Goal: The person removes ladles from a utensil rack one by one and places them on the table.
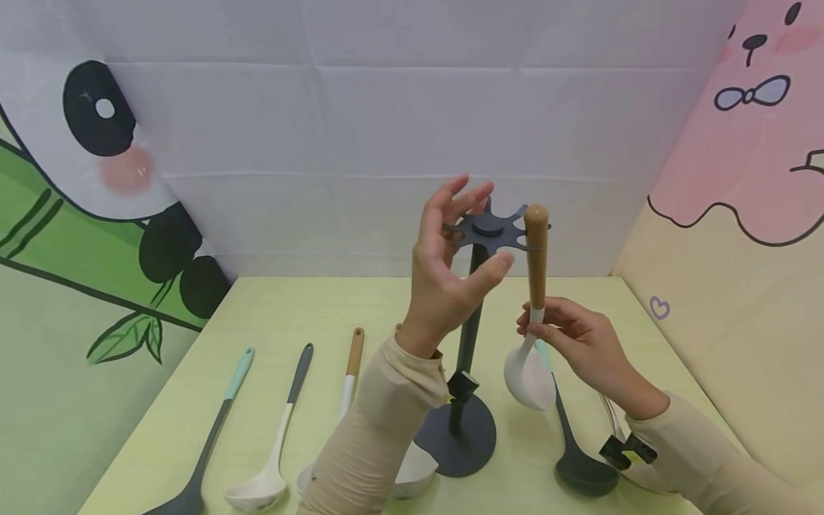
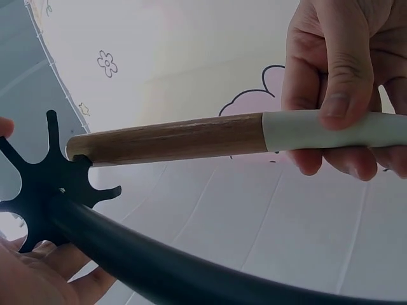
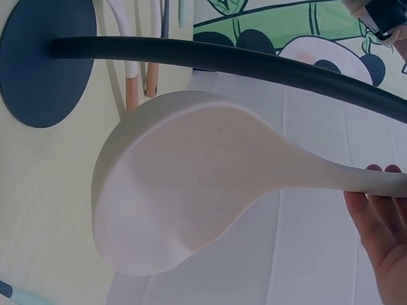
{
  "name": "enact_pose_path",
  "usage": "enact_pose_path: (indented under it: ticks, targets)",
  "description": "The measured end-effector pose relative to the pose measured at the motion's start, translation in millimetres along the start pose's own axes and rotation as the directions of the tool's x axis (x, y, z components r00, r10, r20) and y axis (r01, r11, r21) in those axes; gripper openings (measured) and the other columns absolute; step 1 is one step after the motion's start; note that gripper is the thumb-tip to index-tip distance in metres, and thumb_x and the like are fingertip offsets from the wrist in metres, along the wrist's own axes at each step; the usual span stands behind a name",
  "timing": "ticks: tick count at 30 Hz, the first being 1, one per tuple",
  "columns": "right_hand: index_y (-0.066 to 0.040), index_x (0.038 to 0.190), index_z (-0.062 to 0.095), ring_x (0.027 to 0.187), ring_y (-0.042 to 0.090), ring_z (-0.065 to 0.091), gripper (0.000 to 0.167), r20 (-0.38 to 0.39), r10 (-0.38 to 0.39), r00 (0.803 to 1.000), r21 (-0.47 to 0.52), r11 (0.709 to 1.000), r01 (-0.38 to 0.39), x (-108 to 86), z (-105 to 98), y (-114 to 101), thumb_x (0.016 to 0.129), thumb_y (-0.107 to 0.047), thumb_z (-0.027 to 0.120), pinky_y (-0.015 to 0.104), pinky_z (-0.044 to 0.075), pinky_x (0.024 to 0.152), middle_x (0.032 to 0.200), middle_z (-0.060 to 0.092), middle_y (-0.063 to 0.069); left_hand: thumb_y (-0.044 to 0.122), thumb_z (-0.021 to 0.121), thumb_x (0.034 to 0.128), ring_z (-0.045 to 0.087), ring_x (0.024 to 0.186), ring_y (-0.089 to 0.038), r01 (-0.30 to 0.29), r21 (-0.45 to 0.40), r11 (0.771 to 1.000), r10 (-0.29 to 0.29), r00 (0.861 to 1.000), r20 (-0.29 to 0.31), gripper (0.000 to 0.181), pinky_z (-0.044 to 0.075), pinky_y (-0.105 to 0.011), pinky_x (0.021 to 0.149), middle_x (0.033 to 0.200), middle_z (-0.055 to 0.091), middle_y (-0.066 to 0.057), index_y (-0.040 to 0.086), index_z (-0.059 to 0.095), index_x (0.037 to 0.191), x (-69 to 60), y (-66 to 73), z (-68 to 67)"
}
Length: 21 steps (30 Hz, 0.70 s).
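Observation:
A black utensil stand (image 1: 487, 227) with a star-shaped, hooked top rises on a pole from a round base (image 1: 458, 443). My left hand (image 1: 444, 272) curls round its top, fingers behind and thumb in front. At the neck, my right hand (image 1: 582, 350) pinches a white ladle (image 1: 531, 375) with a wooden handle (image 2: 172, 141). The ladle hangs upright, bowl down, above the table. Its handle end lies against a hook on the right of the stand's top; whether it is caught there I cannot tell. The right wrist view shows the ladle's bowl (image 3: 184, 184) beside the pole (image 3: 210, 52).
On the pale table lie a mint-handled dark ladle (image 1: 212, 429), a grey-handled white ladle (image 1: 283, 436) and a wooden-handled utensil (image 1: 354, 357) partly behind my left sleeve. Right of the stand lies another dark ladle (image 1: 582, 472). A metal-handled utensil (image 1: 611, 415) is partly hidden by my right arm.

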State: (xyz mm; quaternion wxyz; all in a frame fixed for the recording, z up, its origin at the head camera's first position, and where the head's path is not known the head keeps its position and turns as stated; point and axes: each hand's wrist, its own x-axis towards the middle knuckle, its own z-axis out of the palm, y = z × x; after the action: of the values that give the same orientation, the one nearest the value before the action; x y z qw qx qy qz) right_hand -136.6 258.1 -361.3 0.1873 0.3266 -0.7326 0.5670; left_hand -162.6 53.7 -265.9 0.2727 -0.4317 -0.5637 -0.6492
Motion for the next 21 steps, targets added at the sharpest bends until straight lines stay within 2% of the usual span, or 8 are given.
enact_pose_path:
  ticks: [8, 14, 21]
  targets:
    - [0.0, 0.115, 0.068, 0.09, 0.011, 0.072, 0.034, -0.001, -0.015, 1.0, 0.005, 1.0, 0.015, 5.6, 0, 0, 0.087, 0.018, 0.062, 0.022, 0.056, 0.083, 0.1, 0.072, 0.002, 0.018, 0.063, 0.0788, 0.052, 0.127, -0.031, 0.035, -0.043, 0.998, -0.034, 0.999, 0.023, 0.076, 0.047, -0.04, 0.099, 0.138, 0.053, -0.027, -0.011, 0.032, 0.142, 4.4, -5.0, -9.4]
    - [0.0, 0.115, 0.068, 0.089, 0.01, 0.072, 0.035, -0.014, -0.008, 1.0, -0.024, 1.0, 0.008, 8.5, -2, -1, 0.086, 0.019, 0.063, 0.021, 0.056, 0.082, 0.1, 0.072, 0.002, 0.018, 0.063, 0.079, 0.052, 0.128, -0.029, 0.05, -0.064, 0.997, -0.048, 0.998, 0.032, 0.076, 0.046, -0.041, 0.101, 0.138, 0.053, -0.027, -0.011, 0.032, 0.143, 7.4, -9.4, -15.3]
    - [0.003, 0.116, 0.067, 0.089, 0.009, 0.072, 0.035, -0.026, -0.008, 1.0, -0.093, 0.996, 0.005, 9.5, -5, 1, 0.086, 0.019, 0.063, 0.02, 0.056, 0.082, 0.101, 0.073, 0.0, 0.019, 0.062, 0.079, 0.049, 0.129, -0.037, 0.059, -0.071, 0.996, -0.056, 0.997, 0.047, 0.076, 0.046, -0.039, 0.1, 0.139, 0.052, -0.027, -0.01, 0.031, 0.143, 10.2, -12.2, -21.1]
